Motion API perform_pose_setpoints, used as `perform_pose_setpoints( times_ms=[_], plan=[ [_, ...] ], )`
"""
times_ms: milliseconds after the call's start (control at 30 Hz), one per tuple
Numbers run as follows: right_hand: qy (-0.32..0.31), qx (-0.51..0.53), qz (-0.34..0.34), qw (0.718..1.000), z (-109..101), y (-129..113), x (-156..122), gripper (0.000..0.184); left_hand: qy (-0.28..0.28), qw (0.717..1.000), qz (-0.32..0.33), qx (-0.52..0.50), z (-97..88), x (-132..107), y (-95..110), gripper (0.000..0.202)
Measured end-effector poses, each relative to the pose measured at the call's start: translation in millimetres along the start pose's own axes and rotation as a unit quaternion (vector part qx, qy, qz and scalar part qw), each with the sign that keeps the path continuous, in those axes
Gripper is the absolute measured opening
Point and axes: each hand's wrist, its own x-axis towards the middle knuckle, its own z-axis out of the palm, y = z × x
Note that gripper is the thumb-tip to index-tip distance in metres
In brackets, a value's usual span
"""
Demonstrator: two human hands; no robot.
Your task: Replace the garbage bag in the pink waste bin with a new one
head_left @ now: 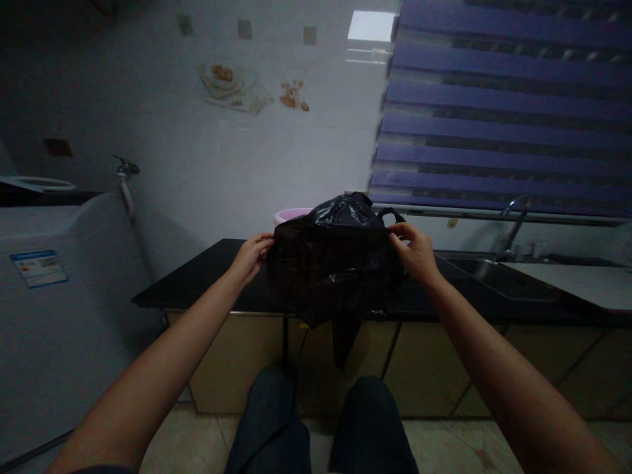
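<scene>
A black plastic bag is stretched between my two hands, above the front of the dark countertop. My left hand pinches its upper left edge. On the other side my right hand grips the upper right edge, close to a loop of the bag that looks like a handle. The bag's top bulges upward, and a loose strip hangs below the counter edge. Partly hidden behind the bag is a pink round container, of which only the rim shows.
The black countertop runs across, with cabinets below. To the right are a sink, a faucet and a pale board. A white appliance stands at the left. A striped blind hangs at the back right.
</scene>
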Motion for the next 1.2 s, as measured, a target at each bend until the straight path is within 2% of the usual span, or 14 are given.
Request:
perform_pose_setpoints(
  times_ms=[433, 967, 1200],
  plan=[
    [0.005, 0.018, -0.01, 1.0, -2.8, -2.0, -0.6, 0.02, 0.0, 1.0, 0.004, 0.003, -3.1, 2.3, -3.0, 0.022],
    [0.021, 0.014, 0.01, 1.0, -10.2, -9.2, -0.8, 0.016, 0.019, 0.999, 0.019, -0.034, -4.9, 4.0, -2.9, 0.013],
    [0.031, 0.02, 0.009, 0.999, -12.5, -7.7, -0.9, 0.015, -0.001, 0.999, 0.007, -0.033, -6.9, -0.4, -1.4, 0.011]
  ],
)
